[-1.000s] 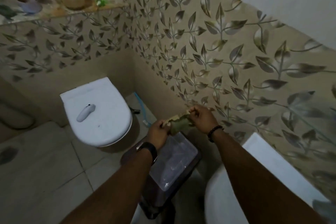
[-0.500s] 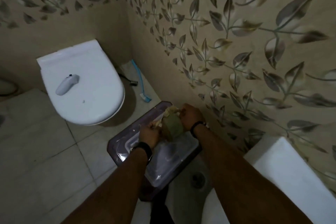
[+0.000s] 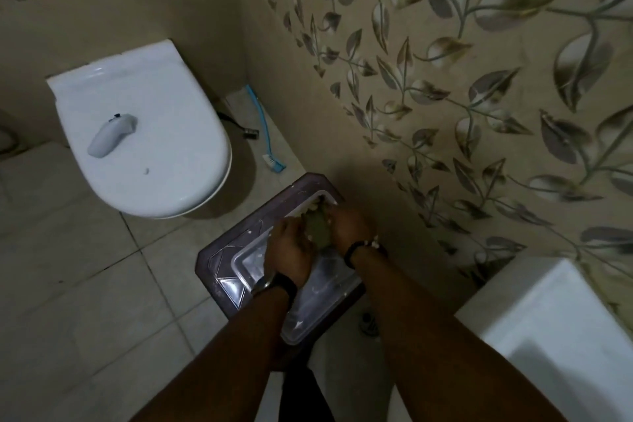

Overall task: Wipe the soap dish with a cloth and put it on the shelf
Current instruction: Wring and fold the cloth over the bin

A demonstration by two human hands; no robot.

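My two hands meet low over a clear plastic tub (image 3: 246, 262) that rests on a dark stool (image 3: 219, 250). Between them is a rounded olive-green object, apparently the soap dish (image 3: 317, 229). My left hand (image 3: 291, 250) grips its near left side. My right hand (image 3: 349, 228) presses a crumpled pale cloth (image 3: 313, 207) against its far side. Fingers hide most of both the dish and the cloth. No shelf is in view.
A white toilet (image 3: 147, 134) with its lid shut stands to the left, and a small white device (image 3: 109, 135) lies on the lid. A blue brush (image 3: 265, 134) lies on the floor by the leaf-patterned wall (image 3: 445, 96). A white basin edge (image 3: 555, 325) is at lower right.
My view has tipped downward, so the wall shelf has left the frame. Both hands have dropped with the dish and cloth from chest height to just above the tub.
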